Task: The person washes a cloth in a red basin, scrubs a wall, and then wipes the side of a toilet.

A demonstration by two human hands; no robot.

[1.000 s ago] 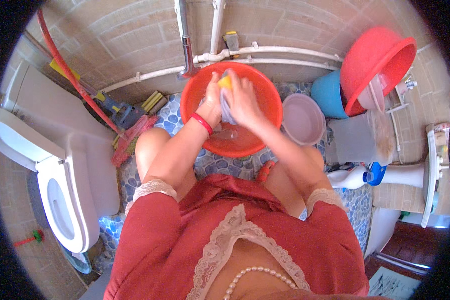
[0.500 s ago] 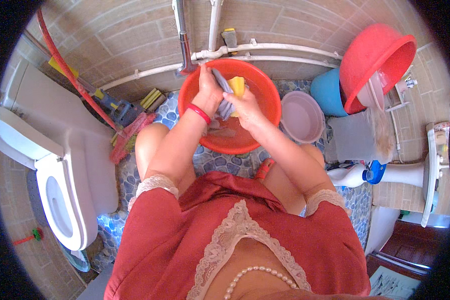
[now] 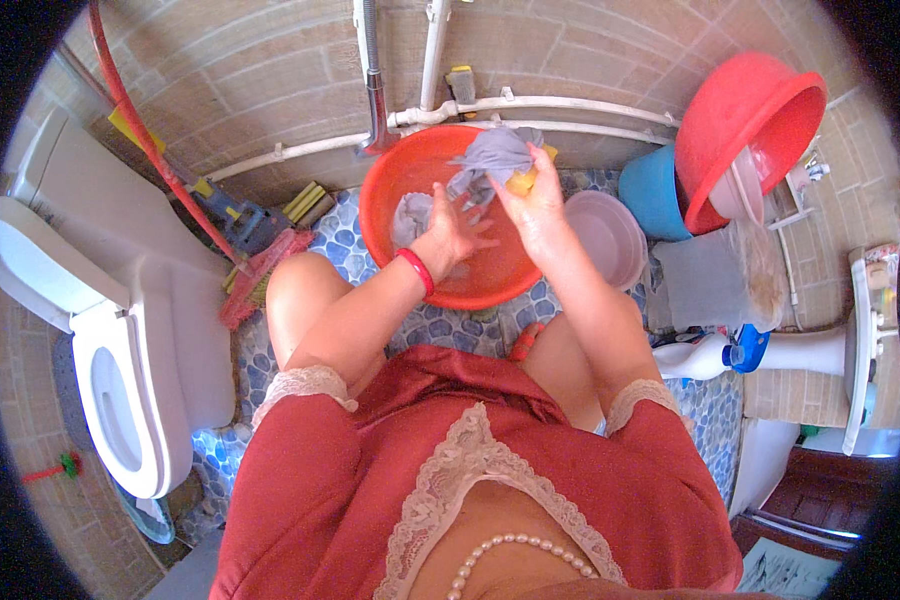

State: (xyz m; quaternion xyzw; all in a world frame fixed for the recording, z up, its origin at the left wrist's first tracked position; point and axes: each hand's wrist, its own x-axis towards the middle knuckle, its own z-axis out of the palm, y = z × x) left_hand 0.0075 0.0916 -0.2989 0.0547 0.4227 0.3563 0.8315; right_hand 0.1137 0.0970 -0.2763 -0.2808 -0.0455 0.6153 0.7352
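A wide red-orange basin (image 3: 385, 170) stands on the floor in front of me, with water in it. Above its far right part, my right hand (image 3: 530, 208) grips a wet grey cloth (image 3: 497, 153) together with a yellow block (image 3: 522, 182), which looks like a bar of soap. Part of the cloth hangs down toward the basin. Lower and to the left, my left hand (image 3: 455, 232) hovers over the basin with its fingers spread and nothing in it. Another pale grey cloth (image 3: 411, 218) lies in the basin beside that hand.
A pale pink basin (image 3: 610, 238) stands right of the red one. Farther right are a blue bucket (image 3: 652, 192) and a tilted red tub (image 3: 710, 130). At left are a white toilet (image 3: 120, 400) and a pink broom (image 3: 260, 280). A white bottle (image 3: 695, 358) lies at right.
My left hand has let go of the grey cloth and drawn down, opening its fingers. The right hand has moved up and to the right with the cloth and yellow block.
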